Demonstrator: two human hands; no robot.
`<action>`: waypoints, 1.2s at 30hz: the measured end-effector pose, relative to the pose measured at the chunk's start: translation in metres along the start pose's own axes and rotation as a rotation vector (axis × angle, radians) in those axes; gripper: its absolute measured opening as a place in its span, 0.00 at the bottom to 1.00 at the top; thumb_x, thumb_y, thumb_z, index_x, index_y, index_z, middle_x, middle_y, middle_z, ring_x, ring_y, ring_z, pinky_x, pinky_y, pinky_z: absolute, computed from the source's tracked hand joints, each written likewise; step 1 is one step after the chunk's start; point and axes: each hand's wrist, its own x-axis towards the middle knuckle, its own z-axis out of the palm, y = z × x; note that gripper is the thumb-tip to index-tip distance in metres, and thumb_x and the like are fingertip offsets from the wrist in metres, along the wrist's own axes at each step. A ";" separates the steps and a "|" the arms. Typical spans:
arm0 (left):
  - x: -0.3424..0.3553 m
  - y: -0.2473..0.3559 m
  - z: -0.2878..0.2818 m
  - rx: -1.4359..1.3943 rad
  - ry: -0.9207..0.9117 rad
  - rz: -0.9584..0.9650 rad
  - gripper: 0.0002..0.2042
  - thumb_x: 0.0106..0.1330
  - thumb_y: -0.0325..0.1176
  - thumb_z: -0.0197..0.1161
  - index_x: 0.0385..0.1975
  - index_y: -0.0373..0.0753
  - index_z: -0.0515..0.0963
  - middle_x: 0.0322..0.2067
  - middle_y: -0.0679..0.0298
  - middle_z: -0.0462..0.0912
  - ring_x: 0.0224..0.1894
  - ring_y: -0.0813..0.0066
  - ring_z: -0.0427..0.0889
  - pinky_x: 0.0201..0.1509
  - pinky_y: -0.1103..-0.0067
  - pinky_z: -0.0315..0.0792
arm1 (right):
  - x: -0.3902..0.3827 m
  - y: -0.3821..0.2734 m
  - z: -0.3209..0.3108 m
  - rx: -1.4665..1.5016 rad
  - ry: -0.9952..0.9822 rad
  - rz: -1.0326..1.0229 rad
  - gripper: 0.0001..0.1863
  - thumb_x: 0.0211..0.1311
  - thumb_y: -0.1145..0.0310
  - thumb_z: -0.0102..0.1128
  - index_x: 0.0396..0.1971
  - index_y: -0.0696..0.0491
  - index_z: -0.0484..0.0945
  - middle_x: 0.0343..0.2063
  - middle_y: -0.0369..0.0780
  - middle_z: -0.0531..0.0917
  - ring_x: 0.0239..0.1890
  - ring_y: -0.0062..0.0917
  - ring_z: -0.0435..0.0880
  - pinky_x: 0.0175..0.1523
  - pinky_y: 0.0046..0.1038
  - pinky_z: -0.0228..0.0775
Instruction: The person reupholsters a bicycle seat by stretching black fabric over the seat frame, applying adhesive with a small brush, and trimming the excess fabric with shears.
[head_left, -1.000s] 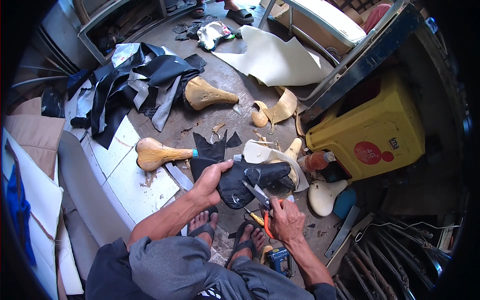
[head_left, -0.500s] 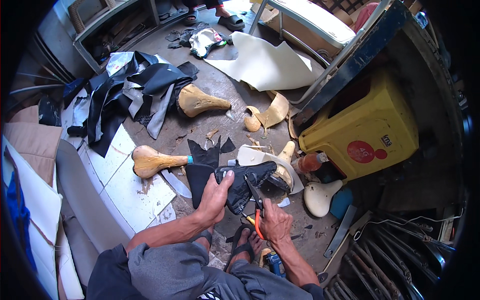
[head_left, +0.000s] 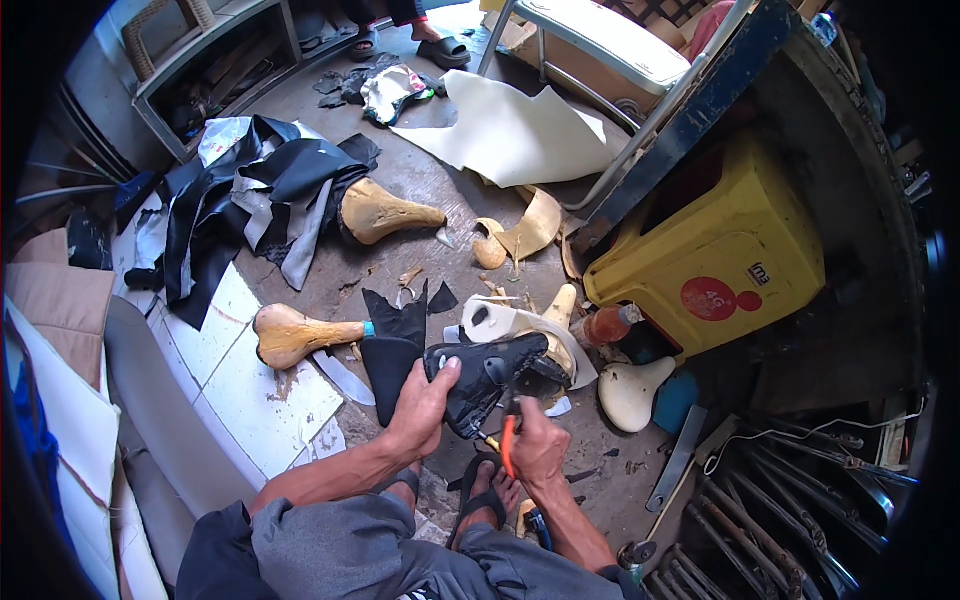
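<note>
My left hand (head_left: 420, 410) grips the left side of a black bicycle saddle (head_left: 465, 390), thumb on top. At the saddle's right side, my right hand (head_left: 538, 440) is closed around orange-handled pliers (head_left: 508, 452), whose dark jaws are blurred and partly hidden. A slim yellow-handled tool shows by the saddle's lower edge; I cannot tell whether it is held. Black sheet material (head_left: 395, 345) lies just left of the saddle. Beyond its right end are a cut cream cover (head_left: 490, 320) and a yellowish saddle pad (head_left: 562, 303).
Another bare yellowish saddle pad (head_left: 300, 335) lies on white tiles at left, a third (head_left: 390, 212) beside heaped black material (head_left: 250, 180). To the right are a bottle (head_left: 605, 325), a cream saddle (head_left: 632, 395), a yellow stool (head_left: 740, 260) and metal tubes (head_left: 740, 540). A person's sandalled feet (head_left: 440, 52) show far off.
The pliers' jaws have drawn back from the saddle's upper face toward its right side, and my right hand has tilted. A dark round spot on the saddle now shows. The view has shifted slightly.
</note>
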 end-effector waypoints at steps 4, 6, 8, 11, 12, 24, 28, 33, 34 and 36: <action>-0.006 0.014 -0.004 -0.158 -0.008 -0.097 0.16 0.72 0.32 0.59 0.56 0.33 0.68 0.48 0.58 0.78 0.50 0.71 0.81 0.58 0.73 0.76 | 0.010 0.005 -0.018 0.598 0.046 0.668 0.13 0.72 0.60 0.58 0.44 0.55 0.76 0.18 0.36 0.76 0.18 0.19 0.76 0.24 0.28 0.70; -0.004 0.015 -0.008 -0.273 -0.044 -0.166 0.20 0.70 0.27 0.58 0.60 0.32 0.66 0.53 0.53 0.78 0.56 0.63 0.80 0.64 0.66 0.74 | 0.020 0.004 -0.024 0.798 0.060 0.668 0.15 0.72 0.59 0.58 0.47 0.56 0.74 0.22 0.36 0.78 0.21 0.18 0.77 0.25 0.27 0.71; -0.005 0.017 -0.010 -0.329 -0.129 -0.220 0.22 0.69 0.27 0.58 0.61 0.32 0.66 0.55 0.53 0.77 0.57 0.63 0.80 0.65 0.65 0.73 | 0.023 0.009 -0.017 1.151 0.071 0.653 0.24 0.71 0.57 0.60 0.57 0.58 0.69 0.34 0.40 0.80 0.31 0.19 0.80 0.31 0.26 0.74; -0.011 0.014 0.000 -0.415 -0.288 -0.322 0.25 0.67 0.26 0.59 0.64 0.32 0.65 0.59 0.52 0.76 0.59 0.61 0.78 0.67 0.64 0.71 | 0.034 0.013 -0.010 1.029 0.170 0.451 0.27 0.67 0.57 0.66 0.57 0.59 0.71 0.38 0.38 0.82 0.39 0.20 0.80 0.48 0.25 0.74; -0.014 0.009 0.002 -0.371 -0.303 -0.353 0.25 0.67 0.27 0.60 0.65 0.32 0.65 0.59 0.53 0.76 0.59 0.62 0.78 0.67 0.64 0.71 | 0.031 0.017 -0.013 1.112 0.131 0.488 0.24 0.66 0.59 0.67 0.54 0.59 0.74 0.39 0.37 0.82 0.42 0.20 0.79 0.51 0.24 0.72; 0.024 0.012 0.012 0.807 -0.578 0.079 0.27 0.71 0.55 0.60 0.53 0.34 0.75 0.41 0.54 0.81 0.47 0.70 0.78 0.53 0.73 0.71 | 0.031 -0.019 -0.047 0.961 -0.139 0.375 0.19 0.67 0.64 0.66 0.52 0.58 0.77 0.41 0.38 0.85 0.41 0.22 0.83 0.48 0.24 0.74; 0.026 0.026 0.003 0.819 -0.342 0.077 0.22 0.71 0.52 0.60 0.40 0.33 0.78 0.25 0.64 0.78 0.31 0.79 0.74 0.37 0.75 0.70 | 0.028 -0.022 -0.056 0.506 -0.073 0.446 0.19 0.72 0.59 0.59 0.51 0.60 0.76 0.32 0.41 0.86 0.30 0.26 0.85 0.37 0.25 0.77; 0.045 0.028 -0.033 0.604 -0.404 0.129 0.20 0.76 0.48 0.54 0.48 0.34 0.75 0.36 0.67 0.80 0.38 0.81 0.77 0.40 0.78 0.72 | 0.002 -0.030 -0.062 1.432 -0.706 0.656 0.34 0.74 0.40 0.44 0.53 0.61 0.71 0.28 0.39 0.82 0.23 0.19 0.81 0.24 0.19 0.73; 0.042 0.037 -0.029 0.460 -0.461 0.029 0.20 0.77 0.47 0.53 0.52 0.34 0.73 0.39 0.68 0.80 0.40 0.81 0.77 0.43 0.79 0.73 | 0.002 -0.030 -0.058 1.458 -0.720 0.615 0.34 0.74 0.40 0.44 0.53 0.61 0.72 0.27 0.39 0.82 0.23 0.19 0.80 0.24 0.19 0.72; 0.036 0.046 -0.023 0.315 -0.518 -0.071 0.21 0.78 0.46 0.51 0.56 0.33 0.72 0.42 0.69 0.80 0.42 0.82 0.78 0.47 0.80 0.74 | 0.001 -0.024 -0.052 1.482 -0.732 0.575 0.33 0.74 0.41 0.44 0.53 0.61 0.72 0.27 0.39 0.82 0.22 0.19 0.80 0.24 0.18 0.72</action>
